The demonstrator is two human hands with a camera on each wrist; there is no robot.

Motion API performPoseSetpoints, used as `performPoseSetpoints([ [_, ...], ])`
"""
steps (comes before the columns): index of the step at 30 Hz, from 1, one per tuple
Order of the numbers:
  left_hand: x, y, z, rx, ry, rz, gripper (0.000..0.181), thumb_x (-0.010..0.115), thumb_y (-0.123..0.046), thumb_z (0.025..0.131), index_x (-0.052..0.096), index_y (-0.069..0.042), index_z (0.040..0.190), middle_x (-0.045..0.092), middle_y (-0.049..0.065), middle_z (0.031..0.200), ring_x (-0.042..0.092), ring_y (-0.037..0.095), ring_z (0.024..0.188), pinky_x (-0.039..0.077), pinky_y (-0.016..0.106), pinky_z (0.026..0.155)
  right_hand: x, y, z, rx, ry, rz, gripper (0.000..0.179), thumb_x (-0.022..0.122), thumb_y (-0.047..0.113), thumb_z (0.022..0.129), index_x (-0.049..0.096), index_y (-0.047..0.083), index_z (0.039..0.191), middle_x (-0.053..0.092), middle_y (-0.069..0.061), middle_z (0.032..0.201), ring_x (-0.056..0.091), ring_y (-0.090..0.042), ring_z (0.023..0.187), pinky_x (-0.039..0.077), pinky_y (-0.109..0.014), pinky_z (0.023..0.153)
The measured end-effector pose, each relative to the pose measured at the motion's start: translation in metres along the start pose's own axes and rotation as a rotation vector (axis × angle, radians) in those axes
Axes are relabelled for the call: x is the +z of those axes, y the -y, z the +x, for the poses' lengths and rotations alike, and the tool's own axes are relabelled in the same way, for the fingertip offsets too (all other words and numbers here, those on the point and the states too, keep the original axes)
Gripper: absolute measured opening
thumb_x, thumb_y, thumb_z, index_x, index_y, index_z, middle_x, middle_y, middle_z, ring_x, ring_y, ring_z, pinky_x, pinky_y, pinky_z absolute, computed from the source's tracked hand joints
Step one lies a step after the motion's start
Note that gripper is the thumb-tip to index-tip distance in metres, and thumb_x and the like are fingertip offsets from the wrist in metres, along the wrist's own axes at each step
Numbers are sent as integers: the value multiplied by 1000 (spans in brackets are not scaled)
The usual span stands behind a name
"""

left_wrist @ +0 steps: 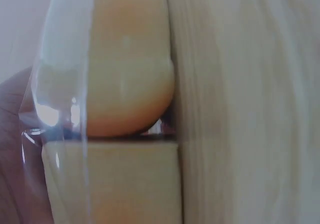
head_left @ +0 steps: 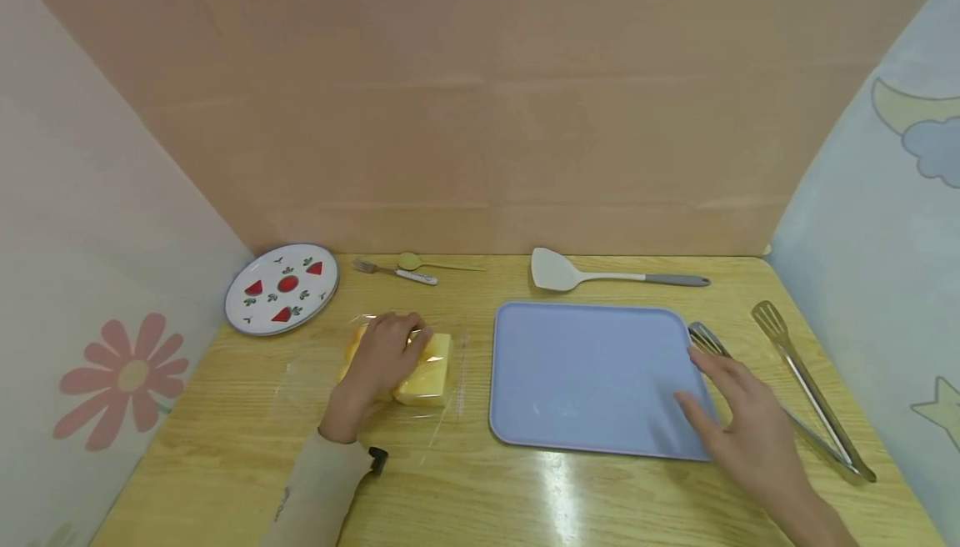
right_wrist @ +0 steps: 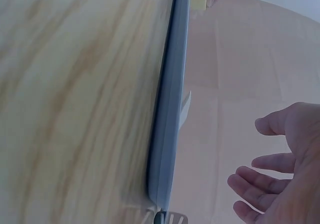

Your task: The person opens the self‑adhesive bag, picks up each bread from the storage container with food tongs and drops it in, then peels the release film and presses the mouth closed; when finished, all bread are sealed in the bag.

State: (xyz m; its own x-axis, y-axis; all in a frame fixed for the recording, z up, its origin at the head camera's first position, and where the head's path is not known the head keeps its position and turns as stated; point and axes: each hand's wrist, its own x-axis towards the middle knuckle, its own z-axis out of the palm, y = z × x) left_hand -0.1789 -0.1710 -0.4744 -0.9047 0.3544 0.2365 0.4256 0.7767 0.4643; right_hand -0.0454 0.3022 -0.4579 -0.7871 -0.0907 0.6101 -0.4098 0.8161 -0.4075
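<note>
In the head view my left hand grips bread in a clear plastic bag from above, fingers bent over its top. The bread is yellow with orange-brown patches. Up close in the left wrist view, two bread pieces sit end to end under shiny film, and part of the left hand shows beside them. My right hand hovers at the right edge of a blue rectangular tray, fingers apart and holding nothing. It partly covers one arm of the spread metal tongs.
Behind the tray lies a white spatula with a grey handle end. A fork and a yellow spoon lie at the back. Stacked plates with red fruit patterns sit back left. Walls bound the wooden table behind and on both sides.
</note>
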Motion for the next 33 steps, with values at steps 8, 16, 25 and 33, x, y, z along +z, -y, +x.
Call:
performPoseSetpoints([
  [8,5,2,-2,19,-116,-54,20,64,-13,113,76,-3,100,67,-1,72,58,14,62,61,48,78,11,13,3,-55,19,55,53,88,24,98,72,4,145,75,-11,120,65,-12,106,46,-19,94],
  [16,3,6,-4,-45,-272,-293,26,55,-10,117,70,-5,96,76,4,85,68,17,72,57,31,69,22,38,9,-48,98,25,80,96,-3,73,71,11,148,75,-5,128,68,-28,109,48,-35,90],
  [25,-2,-2,-6,-131,-392,-554,29,50,-13,120,67,0,100,79,15,95,56,4,62,47,19,56,37,65,16,-96,167,82,75,95,1,78,71,14,148,74,-2,128,70,-31,111,56,-49,87],
  [33,-5,-12,-3,-186,-561,-812,32,49,-12,120,60,12,102,75,5,93,69,9,94,54,20,88,55,88,21,-94,254,152,69,94,8,87,70,21,150,72,4,132,68,-21,110,62,-48,84],
])
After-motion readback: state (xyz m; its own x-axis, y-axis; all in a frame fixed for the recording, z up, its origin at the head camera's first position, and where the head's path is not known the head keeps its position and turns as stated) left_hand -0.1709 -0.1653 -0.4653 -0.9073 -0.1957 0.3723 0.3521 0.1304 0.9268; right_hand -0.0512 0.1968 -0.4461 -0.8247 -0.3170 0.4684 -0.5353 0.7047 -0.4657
